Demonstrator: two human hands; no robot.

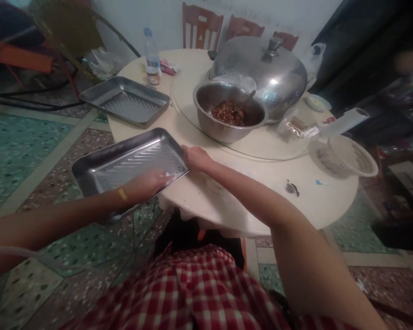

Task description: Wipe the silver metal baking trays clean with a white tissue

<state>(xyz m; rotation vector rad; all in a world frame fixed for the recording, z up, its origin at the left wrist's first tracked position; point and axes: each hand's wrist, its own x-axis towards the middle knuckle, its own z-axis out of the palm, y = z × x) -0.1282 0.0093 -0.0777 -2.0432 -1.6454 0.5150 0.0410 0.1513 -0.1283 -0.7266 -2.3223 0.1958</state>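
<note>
Near tray (130, 160): steel, overhanging the round table's (295, 192) edge.
Right hand (196, 158): closed over the tray's corner, steadying.
Left hand (147, 183): flat inside, pressing something white, seemingly wiping.
Next move: judged, firm hold, even strokes.

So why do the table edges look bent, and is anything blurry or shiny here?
Head view: the wide lens bows the table and floor lines; the right edge of the picture is dark and smeared; the left hand on the near tray is slightly blurred; the big pot lid shows bright glare; the right hand looks sharper.
</note>
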